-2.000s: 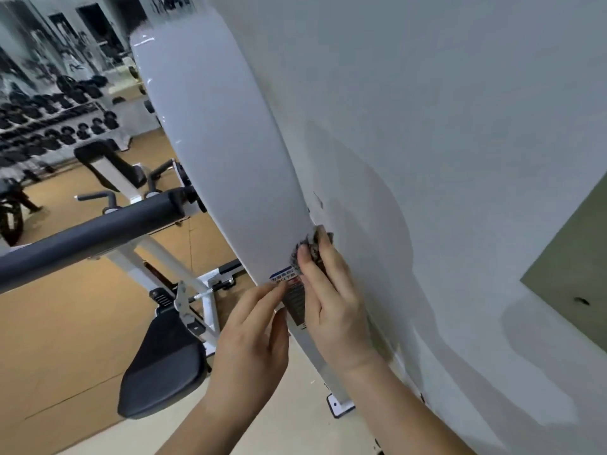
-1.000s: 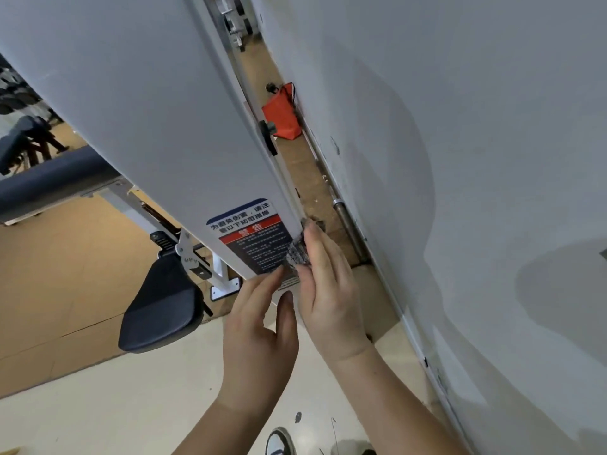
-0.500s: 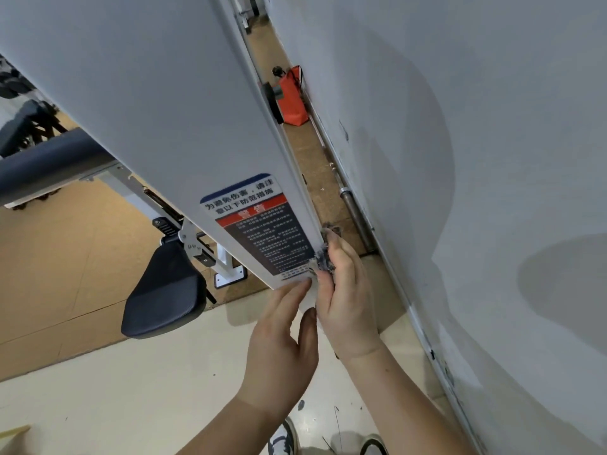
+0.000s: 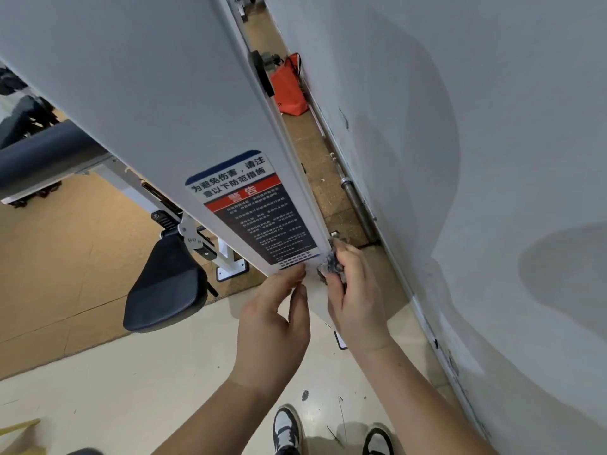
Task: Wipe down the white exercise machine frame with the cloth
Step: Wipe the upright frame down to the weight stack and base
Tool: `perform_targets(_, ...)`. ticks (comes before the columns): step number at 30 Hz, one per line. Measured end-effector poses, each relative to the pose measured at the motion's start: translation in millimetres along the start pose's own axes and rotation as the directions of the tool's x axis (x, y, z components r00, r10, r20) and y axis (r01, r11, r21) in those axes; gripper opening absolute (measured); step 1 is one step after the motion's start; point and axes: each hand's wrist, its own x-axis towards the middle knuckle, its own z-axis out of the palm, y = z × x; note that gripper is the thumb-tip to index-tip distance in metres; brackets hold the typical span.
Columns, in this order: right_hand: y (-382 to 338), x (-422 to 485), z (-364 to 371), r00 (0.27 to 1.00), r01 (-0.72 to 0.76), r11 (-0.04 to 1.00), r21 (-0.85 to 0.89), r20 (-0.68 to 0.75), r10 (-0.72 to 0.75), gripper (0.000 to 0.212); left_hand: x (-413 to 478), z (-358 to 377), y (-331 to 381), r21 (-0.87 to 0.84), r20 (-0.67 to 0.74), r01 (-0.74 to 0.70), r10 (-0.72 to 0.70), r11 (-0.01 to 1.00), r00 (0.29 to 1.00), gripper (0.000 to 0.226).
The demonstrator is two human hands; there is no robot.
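Pinching a small crumpled grey cloth [image 4: 330, 266] against the right edge of the broad white painted-metal exercise machine frame [image 4: 147, 93], the person's right hand [image 4: 356, 300] has its fingers curled round the wad, thumb side towards the panel. The cloth sits just below the lower corner of a blue, red and black printed warning label [image 4: 259, 211] stuck to the frame's face. The left hand [image 4: 272, 326] holds nothing: its fingers are stretched out almost straight, tips touching the white face just under the label, apparently steadying it.

The frame slants down from the upper left towards the hands, with a plain white wall [image 4: 492, 159] close on the right and a black padded seat [image 4: 164, 290] on the left. The step in hand looks like wiping the narrow side edge, low on the frame. Little of the panel shows below the hands (they hide most of it), so this stroke seems close to its end. The next move probably calls for sliding the cloth down the edge with firm pressure, then shifting to another face. The gap to the wall is tight, leaving the right hand little room.
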Motion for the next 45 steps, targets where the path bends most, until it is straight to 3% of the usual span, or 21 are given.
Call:
perform_targets(3,-5.3,-1.1,-3.8,1.0,-0.009,1.0,-0.025,-0.005,0.008,0.037,-4.0,1.8,-1.4,-0.01,0.009,0.052,-0.052,0.999,0.999,0.033)
perform_targets(8,-44.3,14.3,0.0,0.96,0.211,0.977,-0.02,-0.184,-0.211,0.042,-0.3,5.5,1.3,-0.111,0.056,0.028,-0.022,0.993,0.998,0.042)
perform_targets(17,15.7,-6.4,10.9,0.998,-0.068,0.997,0.047,0.014,0.067,0.051,-7.9,18.7,-17.4,-0.049,0.011,-0.061,0.062,0.997,0.998,0.037)
perform_targets(24,-13.7,-3.3,13.3,0.989,0.071,0.994,0.087,-0.133,-0.059,0.049,-22.5,33.0,-26.4,-0.119,0.083,-0.015,0.025,0.993,0.996,0.057)
perform_targets(31,48.0,-30.7,18.1,0.973,-0.222,0.974,0.053,0.075,0.218,0.051,-18.6,32.0,-36.2,-0.104,0.05,0.075,-0.071,0.992,0.996,0.048)
perform_targets(35,25.6,-25.3,8.2,0.989,-0.138,0.989,0.056,0.054,0.135,0.055,-20.2,36.9,-43.6,-0.087,0.058,0.029,-0.024,0.996,0.998,0.04)
perform_targets(38,17.6,-28.9,15.7,0.999,-0.036,0.999,0.019,-0.022,0.036,0.054,-30.5,46.8,-49.1,-0.081,0.095,0.05,-0.043,0.995,0.995,0.055)
perform_targets(42,59.5,-36.9,30.0,0.979,-0.204,0.978,0.053,0.029,0.203,0.053,-44.4,61.4,-69.6,-0.107,0.119,0.147,-0.134,0.983,0.984,0.063)
perform_targets(45,92.3,-47.3,39.7,0.977,-0.21,0.976,0.055,0.043,0.208,0.052,-46.5,74.5,-89.1,-0.095,0.151,0.179,-0.164,0.979,0.975,0.06)
